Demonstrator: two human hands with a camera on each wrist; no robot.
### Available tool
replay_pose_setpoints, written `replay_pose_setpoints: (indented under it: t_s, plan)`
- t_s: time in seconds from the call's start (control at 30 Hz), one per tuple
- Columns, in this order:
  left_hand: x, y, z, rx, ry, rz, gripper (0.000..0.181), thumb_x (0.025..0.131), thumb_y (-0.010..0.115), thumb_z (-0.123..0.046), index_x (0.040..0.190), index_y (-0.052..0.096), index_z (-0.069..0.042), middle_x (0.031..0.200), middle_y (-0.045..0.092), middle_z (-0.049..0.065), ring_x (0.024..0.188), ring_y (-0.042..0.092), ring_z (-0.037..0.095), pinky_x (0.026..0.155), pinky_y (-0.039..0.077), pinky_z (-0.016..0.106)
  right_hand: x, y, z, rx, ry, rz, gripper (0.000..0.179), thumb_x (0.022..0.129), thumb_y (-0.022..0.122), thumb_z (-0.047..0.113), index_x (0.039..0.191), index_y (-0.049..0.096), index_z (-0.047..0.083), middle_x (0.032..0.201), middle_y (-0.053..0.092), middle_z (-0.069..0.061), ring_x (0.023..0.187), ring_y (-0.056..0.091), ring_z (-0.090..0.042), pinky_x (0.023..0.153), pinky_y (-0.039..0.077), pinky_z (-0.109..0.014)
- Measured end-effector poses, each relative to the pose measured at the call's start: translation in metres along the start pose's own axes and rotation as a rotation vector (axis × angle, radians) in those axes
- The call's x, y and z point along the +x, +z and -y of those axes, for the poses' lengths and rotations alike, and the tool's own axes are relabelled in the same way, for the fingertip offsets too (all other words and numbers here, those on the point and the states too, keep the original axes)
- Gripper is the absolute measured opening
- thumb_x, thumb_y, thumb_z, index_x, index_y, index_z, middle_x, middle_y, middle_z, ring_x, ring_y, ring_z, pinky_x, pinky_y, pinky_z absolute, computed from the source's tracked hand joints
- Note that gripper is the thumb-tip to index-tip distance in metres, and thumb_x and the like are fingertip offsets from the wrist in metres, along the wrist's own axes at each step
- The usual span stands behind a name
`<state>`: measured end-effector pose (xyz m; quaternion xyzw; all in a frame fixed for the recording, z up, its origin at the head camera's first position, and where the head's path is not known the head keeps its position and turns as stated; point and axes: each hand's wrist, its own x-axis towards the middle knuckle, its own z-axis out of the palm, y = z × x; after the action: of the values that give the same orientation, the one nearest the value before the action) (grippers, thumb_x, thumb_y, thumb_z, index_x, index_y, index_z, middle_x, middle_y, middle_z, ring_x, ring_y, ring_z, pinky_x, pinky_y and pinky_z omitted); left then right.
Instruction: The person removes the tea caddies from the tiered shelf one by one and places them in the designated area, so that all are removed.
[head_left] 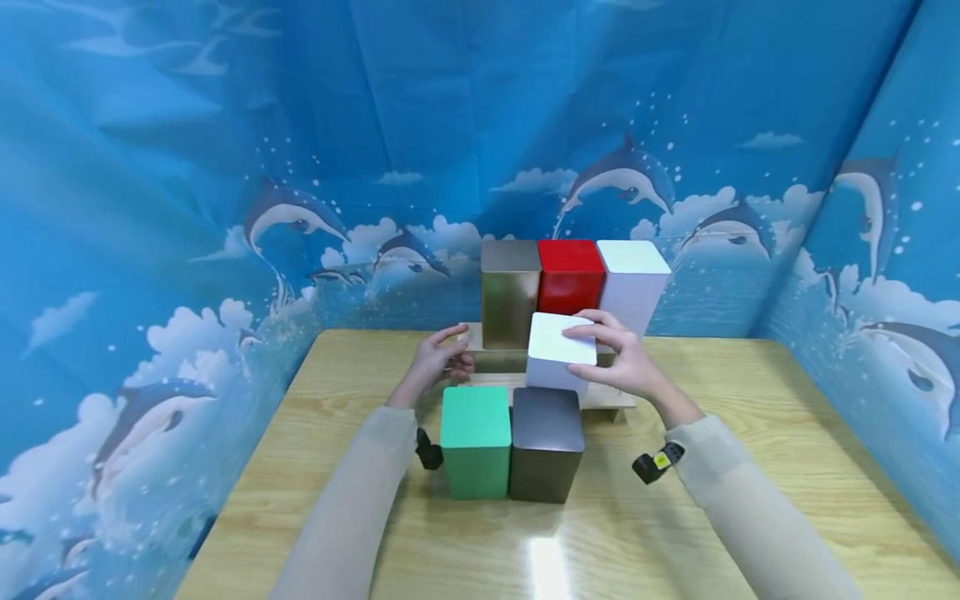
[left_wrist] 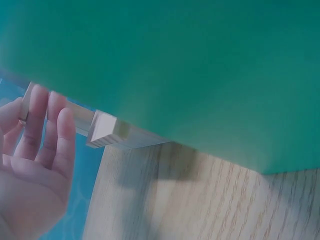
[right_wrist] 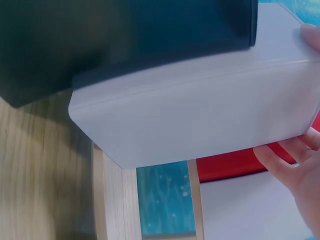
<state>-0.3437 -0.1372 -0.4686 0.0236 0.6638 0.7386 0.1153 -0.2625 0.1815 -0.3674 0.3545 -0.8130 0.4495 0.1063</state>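
My right hand (head_left: 619,353) holds a white square canister (head_left: 558,367) near its top, the thumb on the near side and the fingers at the far side. The canister stands upright over the lower step of a stepped wooden rack (head_left: 600,397), just behind the dark grey canister (head_left: 546,446). My left hand (head_left: 441,360) pinches the left end of the rack's upper step between thumb and fingers; the wooden board (left_wrist: 24,107) shows there in the left wrist view. A green canister (head_left: 476,442) fills much of that view.
On the upper step stand a bronze canister (head_left: 511,296), a red canister (head_left: 570,275) and a second white canister (head_left: 636,283), side by side. The green and dark grey ones stand on the wooden table (head_left: 360,367) in front of the rack. A blue dolphin-print curtain (head_left: 450,125) hangs behind.
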Motion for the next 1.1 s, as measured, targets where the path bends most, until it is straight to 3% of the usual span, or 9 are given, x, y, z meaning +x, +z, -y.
replay_pose_setpoints:
  t_s: [0.13, 0.3, 0.43, 0.7, 0.87, 1.1]
  plan:
    - [0.001, 0.000, 0.001, -0.011, -0.010, -0.015, 0.036, 0.091, 0.062, -0.024, 0.126, 0.057, -0.027, 0.086, 0.068, 0.015, 0.071, 0.066, 0.021, 0.072, 0.055, 0.042, -0.006, -0.006, 0.003, -0.003, 0.043, -0.009, 0.045, 0.074, 0.074, -0.001, 0.117, 0.061, -0.001, 0.131, 0.042, -0.020, 0.119, 0.037, -0.032, 0.087, 0.044, -0.058]
    - [0.001, 0.000, 0.001, -0.016, -0.008, -0.013, 0.039, 0.091, 0.062, -0.025, 0.129, 0.055, -0.025, 0.086, 0.068, 0.014, 0.070, 0.066, 0.021, 0.066, 0.056, 0.037, -0.013, -0.014, 0.008, -0.027, 0.070, -0.032, 0.044, 0.074, 0.073, -0.003, 0.116, 0.060, -0.004, 0.130, 0.042, -0.023, 0.118, 0.037, -0.034, 0.087, 0.043, -0.057]
    - [0.002, -0.001, 0.000, -0.020, -0.012, -0.019, 0.039, 0.091, 0.062, -0.025, 0.129, 0.056, -0.024, 0.085, 0.068, 0.014, 0.070, 0.066, 0.021, 0.066, 0.056, 0.036, -0.018, -0.019, 0.008, -0.039, 0.103, -0.044, 0.044, 0.075, 0.073, -0.003, 0.117, 0.060, -0.004, 0.131, 0.041, -0.022, 0.118, 0.036, -0.032, 0.088, 0.044, -0.049]
    - [0.001, 0.000, 0.000, -0.019, -0.017, -0.025, 0.036, 0.091, 0.062, -0.024, 0.126, 0.057, -0.026, 0.085, 0.068, 0.014, 0.070, 0.067, 0.022, 0.069, 0.055, 0.039, -0.032, -0.030, 0.007, -0.050, 0.110, -0.077, 0.044, 0.075, 0.073, -0.004, 0.117, 0.060, -0.004, 0.131, 0.042, -0.022, 0.117, 0.036, -0.029, 0.087, 0.040, -0.016]
    - [0.000, 0.001, 0.000, -0.007, -0.013, -0.018, 0.036, 0.091, 0.061, -0.025, 0.127, 0.057, -0.026, 0.090, 0.067, 0.018, 0.071, 0.067, 0.022, 0.070, 0.055, 0.040, -0.041, -0.036, 0.007, -0.047, 0.094, -0.101, 0.042, 0.074, 0.072, -0.008, 0.115, 0.061, -0.006, 0.129, 0.042, -0.023, 0.115, 0.036, -0.029, 0.088, 0.038, -0.012]
    - [0.001, 0.002, 0.000, -0.011, -0.012, -0.021, 0.037, 0.091, 0.061, -0.025, 0.128, 0.056, -0.025, 0.091, 0.067, 0.020, 0.071, 0.067, 0.023, 0.069, 0.055, 0.040, -0.052, -0.042, 0.010, -0.130, 0.048, -0.135, 0.043, 0.069, 0.075, -0.011, 0.110, 0.063, -0.005, 0.128, 0.044, -0.024, 0.114, 0.037, -0.032, 0.086, 0.037, -0.012]
